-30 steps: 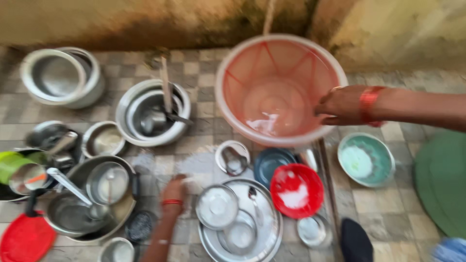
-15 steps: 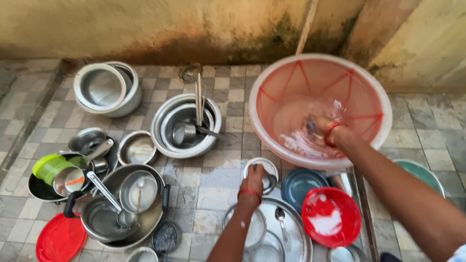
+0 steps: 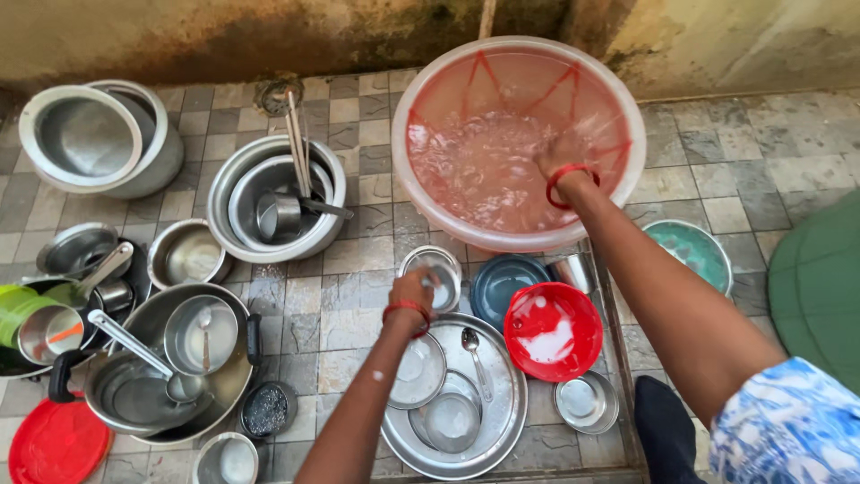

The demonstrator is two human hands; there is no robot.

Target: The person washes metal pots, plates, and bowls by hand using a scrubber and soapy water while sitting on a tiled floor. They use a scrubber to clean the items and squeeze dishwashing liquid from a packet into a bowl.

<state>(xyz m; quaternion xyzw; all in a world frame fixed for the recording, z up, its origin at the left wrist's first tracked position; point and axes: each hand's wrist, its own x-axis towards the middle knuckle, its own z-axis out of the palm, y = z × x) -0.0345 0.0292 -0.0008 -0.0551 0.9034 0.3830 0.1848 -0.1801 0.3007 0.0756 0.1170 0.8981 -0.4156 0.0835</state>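
Your right hand [image 3: 563, 154] is sunk in the soapy water of the big translucent pink basin [image 3: 421, 193], fingers blurred under the foam, so you cannot tell whether it grips anything. Your left hand [image 3: 411, 293] is closed on the rim of a small steel bowl [image 3: 439, 269] on the tiled floor, just below the basin. Toward you from that hand lies a large steel plate [image 3: 511, 408] carrying smaller dishes and a spoon [image 3: 475, 358]; just right of it sits a red bowl [image 3: 551, 332].
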